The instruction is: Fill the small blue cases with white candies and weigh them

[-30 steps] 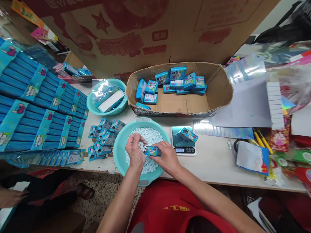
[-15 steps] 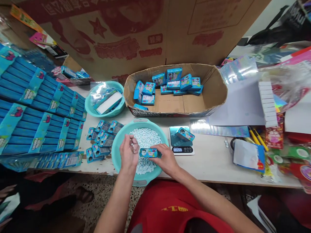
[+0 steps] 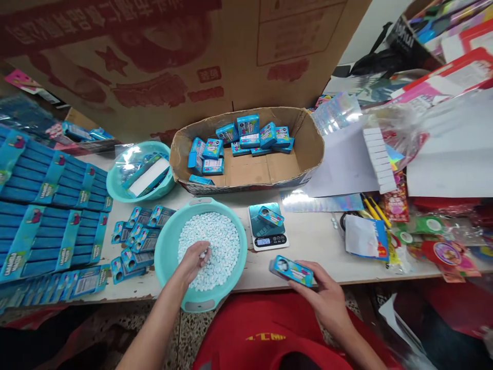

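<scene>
My left hand (image 3: 197, 260) is over the turquoise basin (image 3: 239, 257), its fingers curled round a few small candies. Many more pale blue-white candies (image 3: 219, 241) fill the bottom of that basin. Near the table's front edge, my right hand (image 3: 321, 293) grips a small blue candy box (image 3: 295, 271) by its right end. The round opening in the box's narrow side faces up, with pale candies showing in it. Between the basin and that box, a digital scale (image 3: 265, 241) carries another blue box (image 3: 270, 215). Several similar boxes (image 3: 145, 239) lie left of the basin.
Behind the basin, a low cardboard tray (image 3: 246, 187) holds several blue boxes. A smaller turquoise basin (image 3: 115, 185) with plastic packaging is at left, beside stacked blue display packs (image 3: 50, 190). Sheets, tape rolls and a torn packet (image 3: 364, 236) crowd the right side.
My right hand has carried the candy box from over the basin to the right, past the scale. My left hand has lowered towards the candies. The camera view has shifted right.
</scene>
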`<act>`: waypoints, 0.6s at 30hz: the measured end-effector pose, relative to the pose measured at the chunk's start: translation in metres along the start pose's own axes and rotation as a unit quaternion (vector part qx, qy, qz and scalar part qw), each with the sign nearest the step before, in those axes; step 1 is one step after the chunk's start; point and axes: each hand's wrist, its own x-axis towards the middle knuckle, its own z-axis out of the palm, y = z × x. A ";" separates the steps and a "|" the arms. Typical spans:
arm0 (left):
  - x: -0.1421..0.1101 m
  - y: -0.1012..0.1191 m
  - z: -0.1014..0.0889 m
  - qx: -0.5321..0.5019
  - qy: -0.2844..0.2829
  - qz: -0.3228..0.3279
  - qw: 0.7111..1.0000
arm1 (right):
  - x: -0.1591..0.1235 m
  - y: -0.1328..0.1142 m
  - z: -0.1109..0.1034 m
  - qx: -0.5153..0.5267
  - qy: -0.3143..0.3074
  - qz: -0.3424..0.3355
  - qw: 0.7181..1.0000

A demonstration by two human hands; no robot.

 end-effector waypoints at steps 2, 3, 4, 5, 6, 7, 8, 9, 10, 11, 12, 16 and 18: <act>0.001 0.014 0.009 0.044 -0.032 0.005 0.999 | -0.003 0.017 -0.017 -0.024 0.054 0.037 0.998; 0.001 0.023 0.017 0.070 -0.050 0.015 0.996 | -0.004 0.024 -0.023 -0.030 0.073 0.052 0.996; 0.001 0.032 0.027 0.100 -0.071 0.030 0.992 | -0.004 0.030 -0.027 -0.029 0.089 0.064 0.994; 0.001 0.042 0.039 0.131 -0.095 0.048 0.986 | -0.005 0.035 -0.029 -0.023 0.100 0.075 0.992; 0.001 0.050 0.053 0.165 -0.119 0.068 0.977 | -0.005 0.039 -0.031 -0.015 0.109 0.085 0.990; 0.002 0.058 0.067 0.201 -0.142 0.092 0.965 | -0.004 0.043 -0.031 -0.008 0.118 0.094 0.989; 0.003 0.065 0.083 0.240 -0.162 0.117 0.950 | -0.004 0.046 -0.031 -0.001 0.124 0.100 0.987; 0.004 0.070 0.098 0.282 -0.177 0.145 0.932 | -0.003 0.048 -0.031 0.005 0.129 0.103 0.986; 0.006 0.074 0.113 0.326 -0.185 0.177 0.910 | -0.002 0.049 -0.031 0.011 0.131 0.105 0.986; 0.009 0.077 0.127 0.372 -0.187 0.213 0.884 | -0.001 0.050 -0.032 0.017 0.132 0.106 0.985; 0.012 0.078 0.139 0.416 -0.184 0.253 0.854 | 0.000 0.050 -0.032 0.021 0.134 0.107 0.985; 0.023 0.077 0.171 0.569 -0.155 0.365 0.720 | 0.003 0.052 -0.039 0.028 0.148 0.120 0.981; 0.027 0.075 0.176 0.606 -0.152 0.378 0.684 | 0.003 0.055 -0.043 0.026 0.157 0.127 0.979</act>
